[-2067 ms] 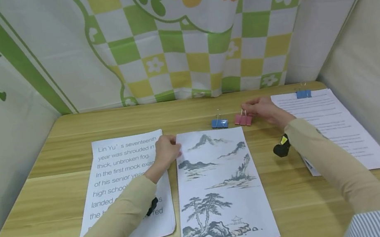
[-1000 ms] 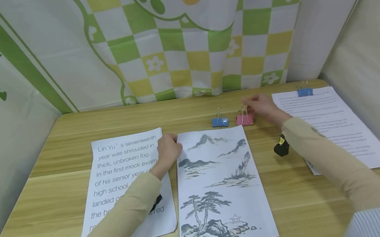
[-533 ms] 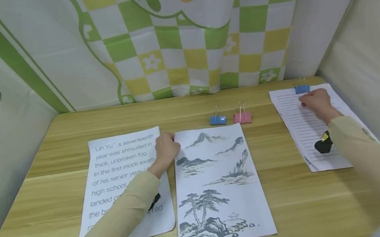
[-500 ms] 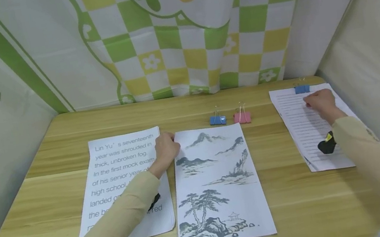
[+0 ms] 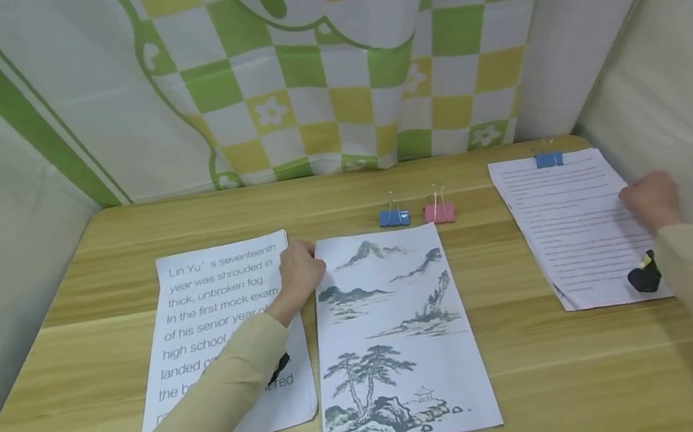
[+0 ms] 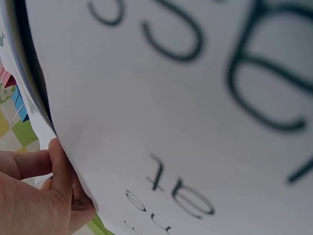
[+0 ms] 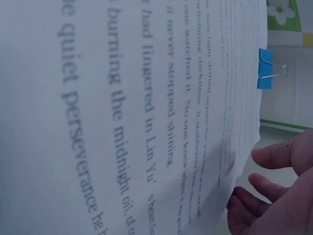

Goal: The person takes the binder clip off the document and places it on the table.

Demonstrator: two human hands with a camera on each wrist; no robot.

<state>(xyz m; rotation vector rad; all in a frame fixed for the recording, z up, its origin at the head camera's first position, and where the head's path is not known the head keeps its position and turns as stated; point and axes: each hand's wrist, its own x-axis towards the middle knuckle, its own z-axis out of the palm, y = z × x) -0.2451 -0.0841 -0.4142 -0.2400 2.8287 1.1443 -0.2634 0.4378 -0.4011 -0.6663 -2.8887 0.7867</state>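
Observation:
My left hand point(image 5: 299, 273) pinches the upper left corner of a stack of paper printed with an ink landscape point(image 5: 400, 329). In the left wrist view, the thumb and fingers point(image 6: 59, 166) are at the paper's edge, partly behind the large-print sheets point(image 6: 122, 107). On the right, my right hand point(image 5: 655, 199) is at the right edge of a stack of text pages point(image 5: 575, 223) with a blue binder clip point(image 5: 549, 160) on its top edge. Thumb and fingers stand apart in the right wrist view, fingertips point(image 7: 234, 196) right at the paper's edge.
The large-print stack point(image 5: 212, 299) lies to the left, partly under my left forearm. Behind the landscape stack stand a loose blue binder clip point(image 5: 394, 219) and a pink one point(image 5: 439, 213). A checkered curtain point(image 5: 320, 60) hangs beyond the table's back edge point(image 5: 232, 193).
My right hand has let go of the pink clip, moved right across the clipped pages and come down to their right edge. My left hand has stayed at the landscape stack's corner.

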